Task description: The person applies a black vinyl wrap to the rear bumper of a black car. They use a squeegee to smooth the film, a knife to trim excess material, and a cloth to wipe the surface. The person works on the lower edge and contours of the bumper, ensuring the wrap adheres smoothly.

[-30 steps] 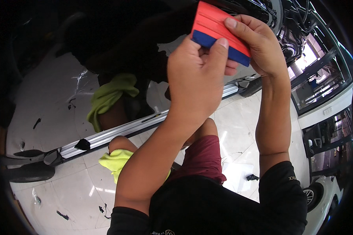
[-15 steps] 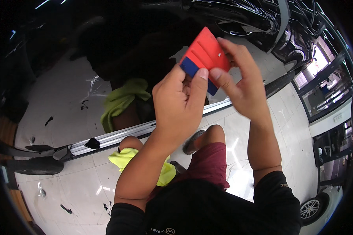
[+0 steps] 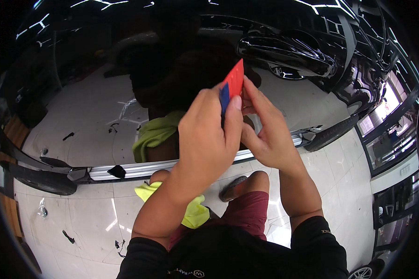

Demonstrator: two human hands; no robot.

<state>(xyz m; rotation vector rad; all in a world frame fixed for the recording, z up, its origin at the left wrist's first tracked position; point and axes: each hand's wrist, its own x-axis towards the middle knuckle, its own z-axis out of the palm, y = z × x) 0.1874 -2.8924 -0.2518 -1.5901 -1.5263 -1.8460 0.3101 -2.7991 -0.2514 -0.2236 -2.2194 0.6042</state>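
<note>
A flat red squeegee with a blue strip along one edge stands tilted, almost edge-on, before a glossy black car door panel. My left hand is closed on it, the thumb pressed against its face near the blue strip. On its other side is my right hand, with curled fingers at the squeegee's right edge and the thumb lower down by its bottom end. The ends of several right fingers are hidden behind the squeegee and the left thumb.
A silver sill strip runs under the panel, with a black scrap on it. A yellow-green cloth lies at my lap. Dark scraps dot the tiled floor. Car tyres stand left and right.
The squeegee has turned from broad face to nearly edge-on and sits lower in view. Both hands have come down and closer together. The view has tilted up, showing more of the car.
</note>
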